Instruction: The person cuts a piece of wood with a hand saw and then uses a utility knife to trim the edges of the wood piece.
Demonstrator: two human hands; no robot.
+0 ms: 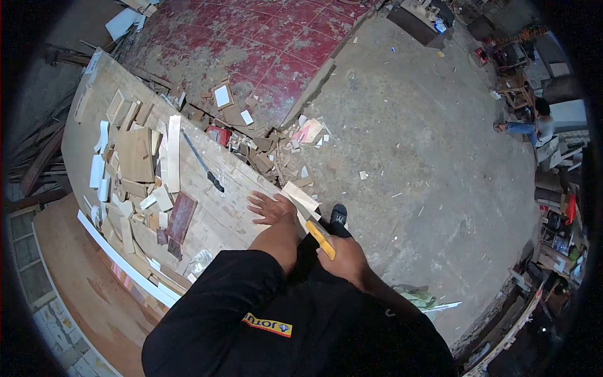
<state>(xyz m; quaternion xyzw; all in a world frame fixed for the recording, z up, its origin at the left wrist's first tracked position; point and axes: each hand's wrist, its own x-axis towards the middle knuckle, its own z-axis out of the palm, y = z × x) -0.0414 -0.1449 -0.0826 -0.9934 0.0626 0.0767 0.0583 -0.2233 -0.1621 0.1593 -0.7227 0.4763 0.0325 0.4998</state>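
My left hand [271, 208] lies flat with fingers spread on the wooden workbench [235, 188], close to its edge. A pale wooden board [301, 196] sticks out past the bench edge beside that hand's wrist. My right hand [347, 259] is closed round the yellow handle of a handsaw [321, 240]. The saw's blade points up toward the board and is partly hidden. A long thin metal tool with a black handle [202, 161] lies on the bench beyond my left hand.
Wood offcuts [136, 155] and a dark reddish board [182, 217] cover the bench's left side. Scraps [264, 151] litter the floor along the bench edge. A person [541, 122] sits far right beside cluttered goods. A dark table [418, 24] stands at the back.
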